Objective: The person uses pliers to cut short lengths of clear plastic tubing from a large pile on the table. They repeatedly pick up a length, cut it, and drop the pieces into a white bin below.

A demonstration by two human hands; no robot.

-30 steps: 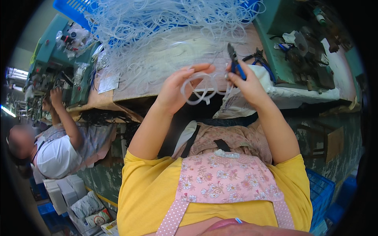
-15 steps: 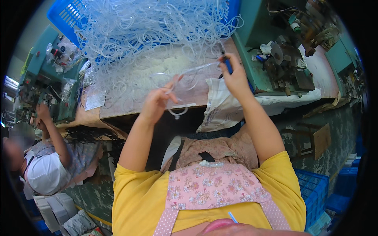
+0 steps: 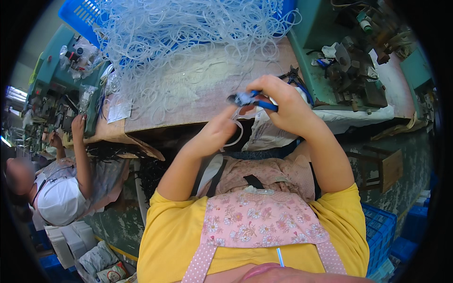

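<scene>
My right hand (image 3: 288,106) grips blue-handled cutting pliers (image 3: 247,99), jaws pointing left. My left hand (image 3: 218,132) sits just below and left of the jaws, pinching a loop of clear plastic tubing (image 3: 238,134) that hangs beside the fingers. Both hands are raised in front of my chest, above my lap. A big tangled heap of the same clear tubing (image 3: 188,42) covers the brown worktable (image 3: 198,101) beyond the hands and spills from a blue basket (image 3: 78,16).
A green machine bench (image 3: 339,70) with metal tools stands at the right. Another person in a white top (image 3: 56,198) works at a cluttered green bench (image 3: 52,89) on the left. Blue crates (image 3: 382,231) sit low at the right.
Both hands have come down and nearer together, from over the table to in front of my chest. The tubing loop is smaller and the pliers now lie level, jaws toward the left hand.
</scene>
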